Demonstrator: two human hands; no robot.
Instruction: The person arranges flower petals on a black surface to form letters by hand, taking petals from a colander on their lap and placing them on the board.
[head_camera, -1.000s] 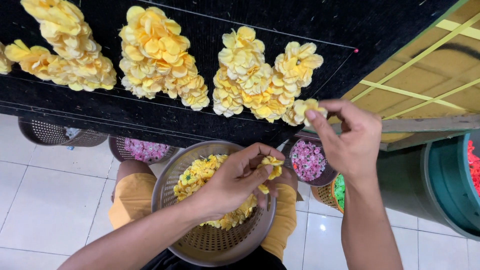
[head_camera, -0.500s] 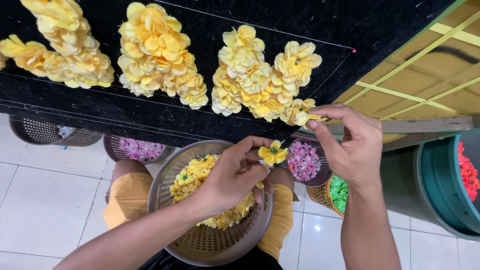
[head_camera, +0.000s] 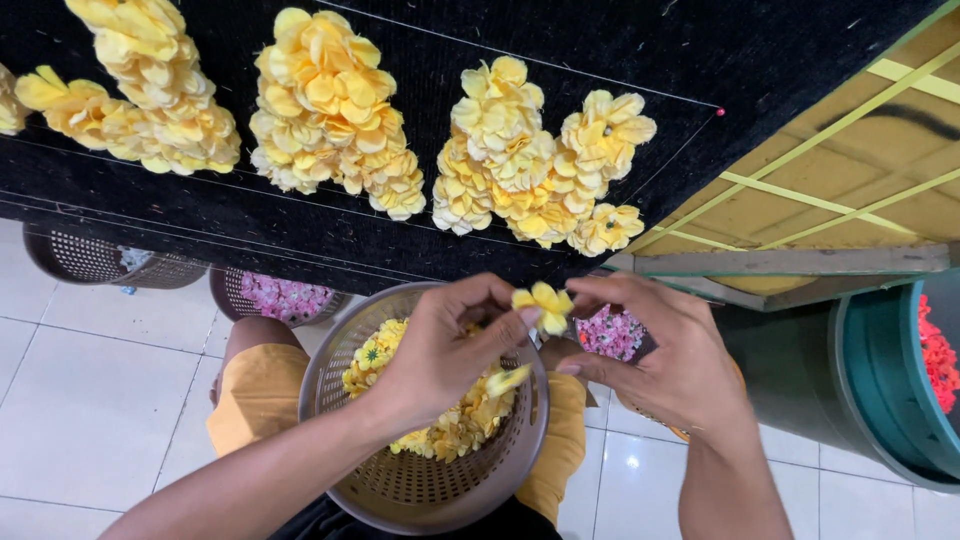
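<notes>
A black felt-like board (head_camera: 480, 200) fills the top of the view, with clusters of yellow flowers (head_camera: 330, 110) pinned across it and reaching its lower right corner. Below, a grey perforated basket (head_camera: 400, 480) rests on the person's lap, part-filled with loose yellow blooms. The left hand (head_camera: 440, 350) and right hand (head_camera: 670, 350) meet above the basket's right rim. The left grip is pinched on a single yellow flower (head_camera: 543, 305); the right grip is curled in close beside it, fingertips just beside the bloom, though whether they touch it I cannot tell.

The flower looks very light, soft and easily crushed, so it is probably best held by its base rather than its petals.

Baskets of pink flowers (head_camera: 285, 297) are partly hidden under the board's lower edge. Any pin or thread is too small to make out.
</notes>
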